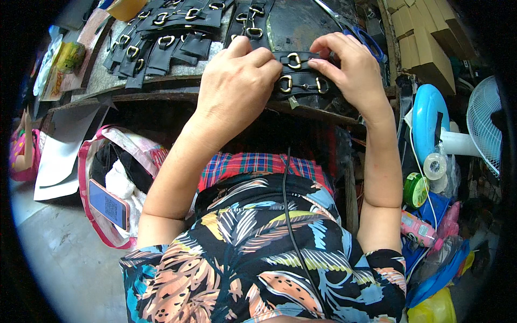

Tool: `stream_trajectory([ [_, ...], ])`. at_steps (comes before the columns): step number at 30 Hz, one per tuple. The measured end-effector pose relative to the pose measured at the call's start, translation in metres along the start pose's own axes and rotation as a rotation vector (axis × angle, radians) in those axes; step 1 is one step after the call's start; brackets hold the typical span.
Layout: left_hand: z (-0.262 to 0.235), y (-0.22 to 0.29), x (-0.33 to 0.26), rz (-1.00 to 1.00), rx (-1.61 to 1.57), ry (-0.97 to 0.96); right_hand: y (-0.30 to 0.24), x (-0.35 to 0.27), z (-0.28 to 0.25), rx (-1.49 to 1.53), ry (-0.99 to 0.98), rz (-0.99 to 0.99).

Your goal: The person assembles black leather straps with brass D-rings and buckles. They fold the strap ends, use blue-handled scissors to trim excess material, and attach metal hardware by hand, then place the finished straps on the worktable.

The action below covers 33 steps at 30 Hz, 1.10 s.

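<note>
Black leather straps with gold-coloured metal rings (305, 88) lie at the near edge of the worktable, between my two hands. My left hand (237, 81) is closed at their left end, its fingertips hidden behind the knuckles. From the right, my right hand (350, 67) bends its thumb and forefinger round the end of the upper strap. Beyond my left hand, another black strap with rings (252, 21) stretches away across the table. More ringed black leather pieces (167, 40) lie in overlapping rows to the left.
Blue-handled scissors (369, 43) rest beyond my right hand. Cardboard boxes (431, 54) are stacked at far right, above a white-and-blue fan (431, 121). A pink bottle (419, 229) and a green round container (415, 189) sit below. At left, a phone (109, 204) lies on a pink-edged bag (85, 161).
</note>
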<state>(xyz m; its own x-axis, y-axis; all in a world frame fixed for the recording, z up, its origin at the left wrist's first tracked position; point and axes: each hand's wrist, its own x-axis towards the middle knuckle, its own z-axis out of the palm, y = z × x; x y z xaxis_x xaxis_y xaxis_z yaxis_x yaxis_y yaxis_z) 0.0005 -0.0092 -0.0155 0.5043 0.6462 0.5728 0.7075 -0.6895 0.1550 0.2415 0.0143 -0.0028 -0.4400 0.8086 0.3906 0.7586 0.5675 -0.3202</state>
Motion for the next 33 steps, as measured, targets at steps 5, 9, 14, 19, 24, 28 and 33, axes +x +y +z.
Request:
stream_trajectory([
  [5, -0.002, 0.004, 0.003, 0.026, 0.043, -0.072, 0.008, -0.016, -0.019, 0.141, 0.058, 0.138],
  [9, 0.0, 0.006, 0.006, 0.062, 0.072, -0.053, 0.007, -0.024, -0.019, -0.029, 0.078, 0.12],
  [14, 0.005, 0.005, 0.007, 0.09, 0.017, -0.041, 0.005, -0.026, -0.019, -0.057, 0.085, 0.083],
  [19, 0.005, -0.001, 0.003, 0.058, -0.062, -0.034, 0.006, -0.025, -0.02, 0.355, 0.054, 0.225],
  [24, 0.008, 0.0, 0.0, 0.043, -0.037, -0.004, 0.003, -0.023, -0.01, 0.165, 0.094, 0.272],
  [28, 0.009, 0.001, 0.0, 0.036, -0.043, 0.004, 0.001, -0.026, -0.005, -0.125, 0.16, 0.233],
  [33, 0.007, 0.005, 0.002, 0.008, -0.093, 0.05, 0.001, -0.029, -0.007, -0.216, 0.28, 0.169],
])
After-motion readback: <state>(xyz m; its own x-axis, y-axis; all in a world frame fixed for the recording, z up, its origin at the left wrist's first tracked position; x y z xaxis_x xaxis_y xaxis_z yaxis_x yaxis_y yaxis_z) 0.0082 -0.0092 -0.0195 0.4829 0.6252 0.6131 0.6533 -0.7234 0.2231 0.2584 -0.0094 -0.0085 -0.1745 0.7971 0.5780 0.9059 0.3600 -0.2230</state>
